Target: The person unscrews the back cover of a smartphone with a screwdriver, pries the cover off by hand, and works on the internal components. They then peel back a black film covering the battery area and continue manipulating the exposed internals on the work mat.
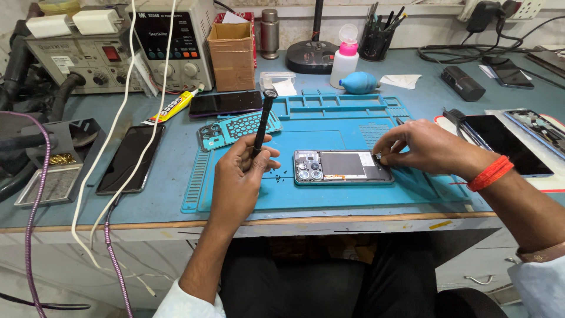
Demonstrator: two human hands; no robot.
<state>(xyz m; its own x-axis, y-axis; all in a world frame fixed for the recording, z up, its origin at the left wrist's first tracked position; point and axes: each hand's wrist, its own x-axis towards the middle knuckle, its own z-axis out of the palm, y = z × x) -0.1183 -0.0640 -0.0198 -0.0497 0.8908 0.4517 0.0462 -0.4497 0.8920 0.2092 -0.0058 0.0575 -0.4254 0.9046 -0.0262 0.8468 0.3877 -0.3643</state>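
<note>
On the blue mat [329, 197], left hand [238, 176] grips screwdriver [262, 126]; right hand [421, 147] pinches opened phone [343, 166].

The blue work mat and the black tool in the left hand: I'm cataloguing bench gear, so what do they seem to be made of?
The work mat looks like soft matte silicone or rubber: one even blue, with moulded trays and ridges along its edges. The black tool, held upright in the left hand, seems dull plastic or coated metal, with a shinier, probably metal, cap; the picture leaves that open.
</note>
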